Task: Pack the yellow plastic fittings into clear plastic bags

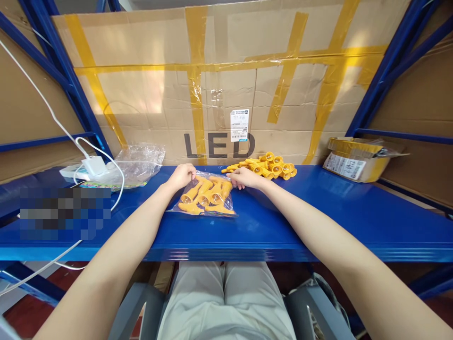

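A clear plastic bag (208, 211) lies on the blue tabletop in front of me, with several yellow-orange plastic parts (205, 191) inside it. Each part has a cup-like end and a narrower stem; their exact kind I cannot make out. My left hand (182, 176) pinches the bag's upper left corner. At the upper right corner, my right hand (244, 178) has its fingers closed on the bag edge. Just behind the right hand, a pile of loose yellow parts (276, 166) of the same look rests on the table.
The blue table (269, 226) backs onto a taped cardboard sheet (141, 104) marked LED. A small open cardboard box (350, 160) sits at the right. Crumpled clear plastic (141, 158), a white charger (95, 166) and white cables lie left, beside a pixelated dark patch.
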Available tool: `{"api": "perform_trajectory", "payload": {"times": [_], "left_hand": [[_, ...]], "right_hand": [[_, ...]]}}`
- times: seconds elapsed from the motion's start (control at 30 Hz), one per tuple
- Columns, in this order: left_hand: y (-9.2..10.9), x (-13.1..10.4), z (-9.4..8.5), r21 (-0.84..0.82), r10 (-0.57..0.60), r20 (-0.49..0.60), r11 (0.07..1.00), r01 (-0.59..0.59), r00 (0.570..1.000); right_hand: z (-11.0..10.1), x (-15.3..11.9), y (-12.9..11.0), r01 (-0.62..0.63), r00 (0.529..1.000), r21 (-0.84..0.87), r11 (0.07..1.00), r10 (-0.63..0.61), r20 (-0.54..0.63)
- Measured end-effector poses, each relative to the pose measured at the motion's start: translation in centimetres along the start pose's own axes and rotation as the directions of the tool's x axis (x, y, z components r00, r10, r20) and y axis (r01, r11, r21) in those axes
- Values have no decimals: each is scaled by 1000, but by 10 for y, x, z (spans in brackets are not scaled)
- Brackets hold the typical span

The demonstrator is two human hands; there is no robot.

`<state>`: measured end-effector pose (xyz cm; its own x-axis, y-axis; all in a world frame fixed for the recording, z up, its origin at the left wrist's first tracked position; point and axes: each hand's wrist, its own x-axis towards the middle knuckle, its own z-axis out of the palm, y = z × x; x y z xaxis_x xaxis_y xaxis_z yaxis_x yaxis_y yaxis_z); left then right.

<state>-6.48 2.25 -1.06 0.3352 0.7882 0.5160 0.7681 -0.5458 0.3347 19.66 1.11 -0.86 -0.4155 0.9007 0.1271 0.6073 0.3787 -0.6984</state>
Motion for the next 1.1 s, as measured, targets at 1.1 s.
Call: {"api": "perform_trajectory", "payload": {"times": [1.1], "left_hand": [[-8,-1,-5,-73,-197,-511,980,186,836]], "right_hand": [[-33,-3,-13,25,948,875,484,265,-174]]}}
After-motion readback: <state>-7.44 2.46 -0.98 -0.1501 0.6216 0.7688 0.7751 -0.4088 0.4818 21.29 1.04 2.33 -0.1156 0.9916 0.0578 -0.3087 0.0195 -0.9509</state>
